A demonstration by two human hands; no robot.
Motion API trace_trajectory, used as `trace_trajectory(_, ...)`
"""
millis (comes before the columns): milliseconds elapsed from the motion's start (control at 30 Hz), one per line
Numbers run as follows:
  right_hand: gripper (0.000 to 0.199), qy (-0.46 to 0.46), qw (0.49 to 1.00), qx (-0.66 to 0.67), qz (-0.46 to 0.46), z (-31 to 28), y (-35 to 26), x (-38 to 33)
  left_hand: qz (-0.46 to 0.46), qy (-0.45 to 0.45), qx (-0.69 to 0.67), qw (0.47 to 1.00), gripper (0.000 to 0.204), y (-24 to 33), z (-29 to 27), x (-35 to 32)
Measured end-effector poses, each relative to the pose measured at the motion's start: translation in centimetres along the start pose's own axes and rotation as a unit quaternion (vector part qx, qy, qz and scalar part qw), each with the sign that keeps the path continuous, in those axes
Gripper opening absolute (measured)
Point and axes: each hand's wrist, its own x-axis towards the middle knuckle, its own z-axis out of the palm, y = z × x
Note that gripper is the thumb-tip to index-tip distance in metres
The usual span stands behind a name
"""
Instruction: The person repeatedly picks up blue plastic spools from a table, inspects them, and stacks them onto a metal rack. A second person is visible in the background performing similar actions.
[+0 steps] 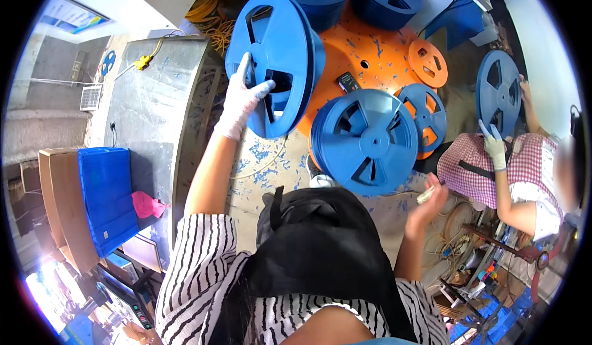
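Note:
My left hand [242, 98], in a white glove, grips the rim of a large blue plastic reel [274, 61] that stands on edge, tilted, over an orange round table [370, 55]. My bare right hand [430, 196] is raised at the right and pinches a small pale object [425, 195]. A second blue reel [364, 141] leans against the table's near edge, between my two hands. A small dark device [348, 82] lies on the orange top.
More blue reels [385, 0] stand at the back. Orange reels [428, 62] and a blue reel lie to the right. A person in a checked top holds another blue reel [497, 92] with a gloved hand [493, 144]. A blue crate [108, 197] sits at left.

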Motion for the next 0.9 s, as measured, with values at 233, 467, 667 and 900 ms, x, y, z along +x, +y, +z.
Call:
trace_trajectory(233,0.008,-0.544,0.837,-0.032,-0.056,15.0,-12.1,-10.7,-0.030,-0.045,-0.248,0.967,0.067,9.1,-0.7,-16.5)
trace_trajectory(467,0.018,-0.654,0.719,-0.129,-0.195,17.3,-17.0,-17.2,-0.132,0.046,-0.289,0.947,0.047,9.9,-5.3,-25.7)
trace_trajectory(667,0.017,-0.659,0.660,-0.158,-0.323,17.1,-18.5,-20.2,-0.091,0.044,-0.219,0.971,0.052,10.1,-7.3,-29.4)
trace_trajectory(900,0.015,-0.686,0.607,-0.184,-0.357,16.0,-19.9,-21.8,-0.117,0.091,-0.276,0.950,0.086,15.0,-7.3,-30.5)
